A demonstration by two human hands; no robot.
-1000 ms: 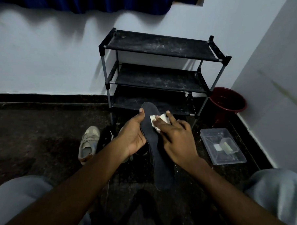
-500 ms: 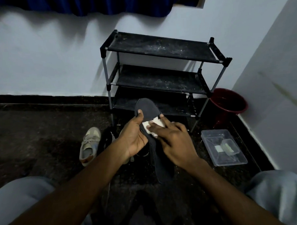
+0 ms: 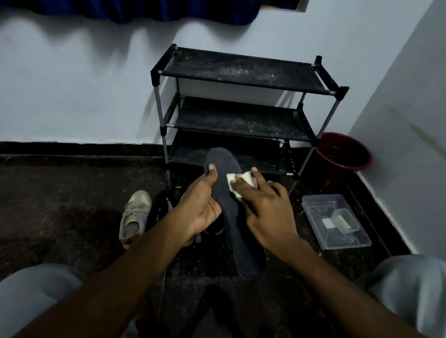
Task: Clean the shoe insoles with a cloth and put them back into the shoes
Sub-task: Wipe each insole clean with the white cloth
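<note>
- Head view, well left of the grip: a beige shoe (image 3: 133,216) lies on the floor (image 3: 65,201). A black shoe (image 3: 162,204) sits just beside it, partly hidden behind the left wrist. I cannot tell whether either shoe has an insole in it.
- Left hand (image 3: 201,203): it holds the insole (image 3: 232,209) from below. The thumb is laid over the insole's left edge near the toe, and the palm sits under the forefoot.
- Insole: its long axis runs away from the person. The toe end is far and high, just past the thumb. The heel end is near and low, hanging free below both hands and leaning a little to the right. It is dark grey, flat and matte, with a thin raised rim, and the dim light shows no dirt on it.
- Cloth (image 3: 232,180): a small white folded piece on the insole's upper face, just right of the thumb, at the forefoot.
- Right hand (image 3: 267,213): its fingers are spread and fairly straight, pressing the cloth flat against the insole rather than pinching it. It is the hand nearer the cloth. Most of the insole lies heelward of the cloth, so the next stroke probably runs along the axis toward the person.
- Right of the grip: a clear tray (image 3: 319,231) is on the floor, with a dark red bucket (image 3: 344,156) beyond it. A black rack (image 3: 240,117) stands behind the hands.
</note>
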